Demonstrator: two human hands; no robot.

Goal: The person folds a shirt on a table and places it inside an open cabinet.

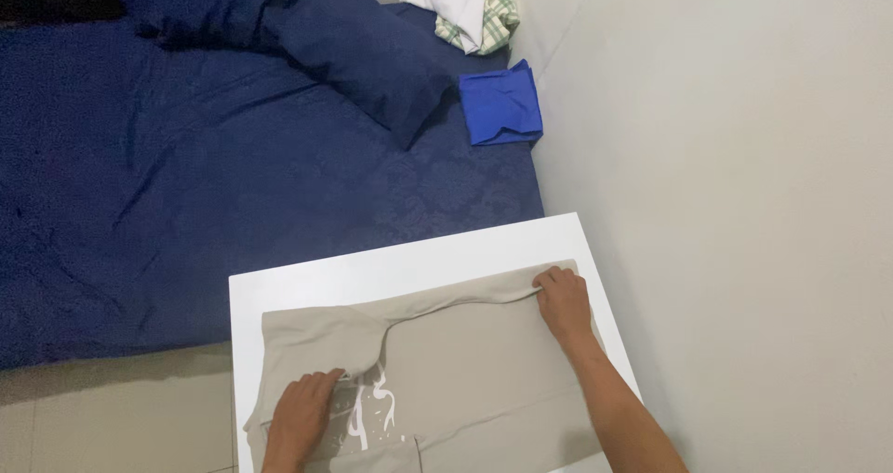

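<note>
Here the tan shirt (465, 361) lies flat on the white table (409, 259). The right hand (564, 298) pinches the shirt's far edge near the table's corner. The left hand (302, 415) lies flat and loose on the near side, by the white print. If the right hand pulls too hard, the shirt may bunch up or slide off toward the floor (112, 417).

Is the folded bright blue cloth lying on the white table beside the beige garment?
No, the folded bright blue cloth lies on the dark blue bed, away from the white table.
</note>
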